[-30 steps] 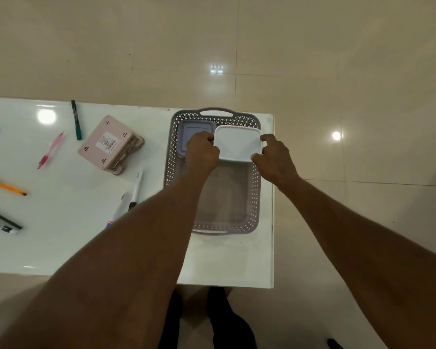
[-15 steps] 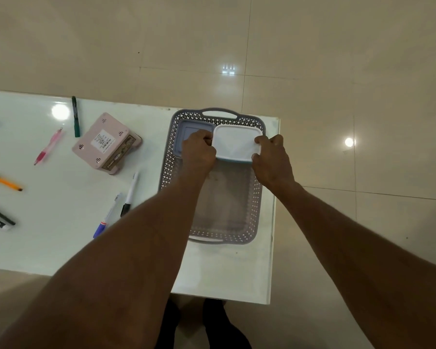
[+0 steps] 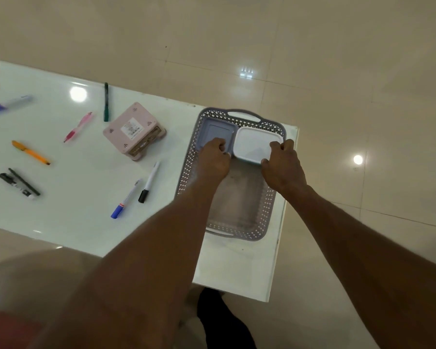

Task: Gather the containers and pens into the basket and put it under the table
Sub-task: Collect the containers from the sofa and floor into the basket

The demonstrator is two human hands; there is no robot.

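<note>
The basket (image 3: 186, 172), a grey perforated one with handles at its ends, sits at the right end of the white table (image 3: 86, 210). Two containers lie side by side at its far end: a blue-grey container (image 3: 215, 131) on the left and a white container (image 3: 256, 144) on the right.

The left hand (image 3: 213, 158) covers the near edge of the blue-grey container, fingers curled; whether it grips that container or the white one's left edge cannot be told. The right hand (image 3: 282, 163) has its fingers curled at the white container's right edge and near corner, holding it. Both forearms hide parts of the basket floor and its left wall.

Left of the basket, out on the table, a pink container (image 3: 134, 131) rests tilted; the label on its top is too blurred to read. Pens lie scattered well apart: a green pen (image 3: 106, 102), a pink pen (image 3: 77, 127), an orange pen (image 3: 30, 152), a blue-capped marker (image 3: 9, 104) at the far left, two dark pens (image 3: 19, 182) together, a blue-tipped pen (image 3: 126, 199), and a white pen with a black cap (image 3: 149, 182) nearest the basket.

A dim rounded shape at the lower left is cut off and unclear. Below the table edge, a dark form on the tiled floor (image 3: 337, 71), perhaps legs, cannot be made out.
</note>
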